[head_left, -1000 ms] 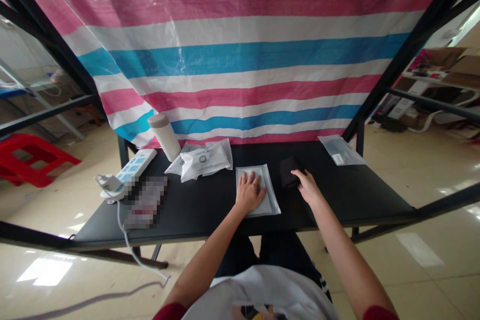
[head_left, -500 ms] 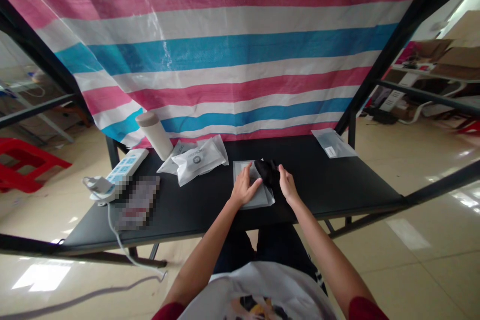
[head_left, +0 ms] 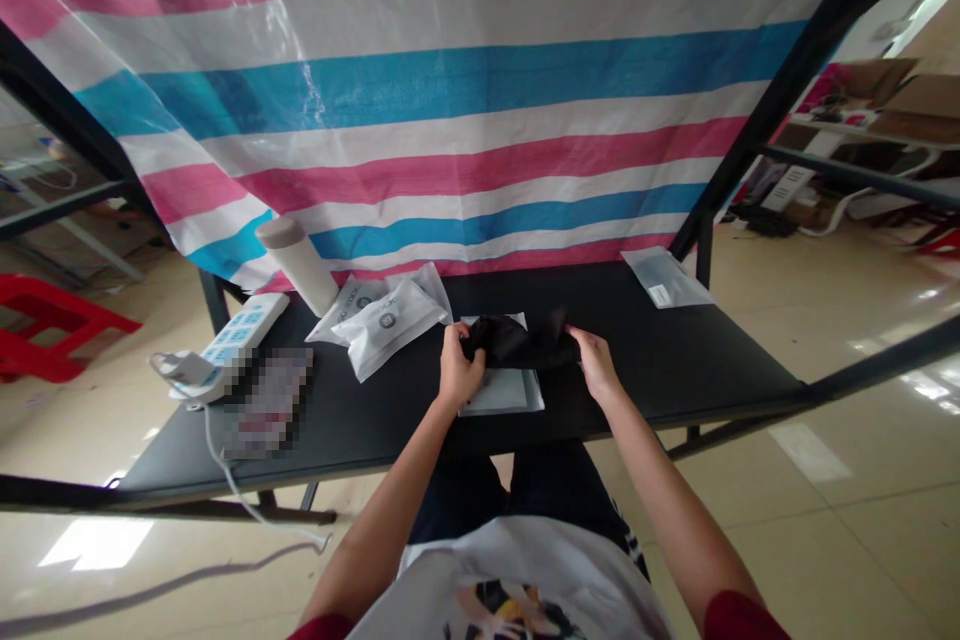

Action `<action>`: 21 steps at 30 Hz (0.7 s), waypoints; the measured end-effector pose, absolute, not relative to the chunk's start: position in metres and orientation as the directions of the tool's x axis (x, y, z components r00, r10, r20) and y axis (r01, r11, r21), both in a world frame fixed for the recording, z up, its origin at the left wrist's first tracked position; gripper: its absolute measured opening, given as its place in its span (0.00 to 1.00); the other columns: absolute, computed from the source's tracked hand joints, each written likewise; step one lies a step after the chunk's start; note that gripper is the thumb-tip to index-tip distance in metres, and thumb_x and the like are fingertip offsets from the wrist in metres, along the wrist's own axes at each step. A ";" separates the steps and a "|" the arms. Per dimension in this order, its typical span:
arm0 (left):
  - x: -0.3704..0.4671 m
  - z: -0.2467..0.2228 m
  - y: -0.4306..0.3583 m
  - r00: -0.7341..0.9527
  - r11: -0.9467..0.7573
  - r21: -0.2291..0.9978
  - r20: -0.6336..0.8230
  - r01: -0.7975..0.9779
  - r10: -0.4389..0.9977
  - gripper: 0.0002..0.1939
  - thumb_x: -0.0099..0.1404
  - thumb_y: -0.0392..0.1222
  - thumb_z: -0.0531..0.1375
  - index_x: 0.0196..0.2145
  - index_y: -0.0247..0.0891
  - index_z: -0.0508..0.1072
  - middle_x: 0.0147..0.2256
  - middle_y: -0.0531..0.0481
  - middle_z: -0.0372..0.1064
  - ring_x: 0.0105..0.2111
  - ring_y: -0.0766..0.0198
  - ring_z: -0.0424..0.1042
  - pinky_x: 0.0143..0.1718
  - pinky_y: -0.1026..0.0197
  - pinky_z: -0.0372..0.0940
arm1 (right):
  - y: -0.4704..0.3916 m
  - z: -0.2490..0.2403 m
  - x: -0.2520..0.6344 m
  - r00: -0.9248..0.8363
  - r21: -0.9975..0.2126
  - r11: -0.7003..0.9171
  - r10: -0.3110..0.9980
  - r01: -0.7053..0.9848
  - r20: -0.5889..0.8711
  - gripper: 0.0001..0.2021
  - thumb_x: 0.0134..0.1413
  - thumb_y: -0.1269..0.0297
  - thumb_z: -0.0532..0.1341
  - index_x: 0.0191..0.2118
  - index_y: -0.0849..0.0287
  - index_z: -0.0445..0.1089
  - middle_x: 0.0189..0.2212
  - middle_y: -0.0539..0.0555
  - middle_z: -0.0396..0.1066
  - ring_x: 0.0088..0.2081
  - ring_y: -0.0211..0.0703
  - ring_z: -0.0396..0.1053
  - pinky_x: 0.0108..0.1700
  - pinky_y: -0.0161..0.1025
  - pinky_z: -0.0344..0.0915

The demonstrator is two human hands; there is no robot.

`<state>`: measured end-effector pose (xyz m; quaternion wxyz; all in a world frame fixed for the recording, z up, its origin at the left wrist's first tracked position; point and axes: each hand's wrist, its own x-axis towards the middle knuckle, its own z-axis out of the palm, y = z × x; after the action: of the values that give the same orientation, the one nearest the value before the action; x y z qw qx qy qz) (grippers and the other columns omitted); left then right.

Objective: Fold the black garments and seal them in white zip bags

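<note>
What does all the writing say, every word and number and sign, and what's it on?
No word or number can be read for sure.
Front packet: dark letters and a round mark, too blurred to read.
Back packet: dark letters and a mark, also too blurred.
Label on the right-hand bag: too small.
Black thing in both hands: no writing that I can see.

The left grip (head_left: 458, 372) and right grip (head_left: 598, 367) hold black fabric (head_left: 517, 342) over a pale packet (head_left: 513, 392).
</note>
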<state>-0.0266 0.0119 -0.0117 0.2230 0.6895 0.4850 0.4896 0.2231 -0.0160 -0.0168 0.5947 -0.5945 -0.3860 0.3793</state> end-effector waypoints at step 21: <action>-0.044 0.022 -0.012 0.318 -0.399 0.888 0.319 0.229 0.893 0.26 0.63 0.44 0.56 0.58 0.38 0.58 0.25 0.56 0.69 0.30 0.61 0.73 0.38 0.59 0.67 | -0.021 -0.024 0.245 0.222 -0.950 0.076 0.964 0.303 0.148 0.16 0.39 0.64 0.63 0.40 0.59 0.71 0.29 0.52 0.74 0.33 0.44 0.72 0.37 0.39 0.67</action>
<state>-0.0444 -0.0120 0.0220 0.3835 0.7155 0.3920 0.4329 0.2450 -0.0207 -0.0240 0.5058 -0.5961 -0.5313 0.3265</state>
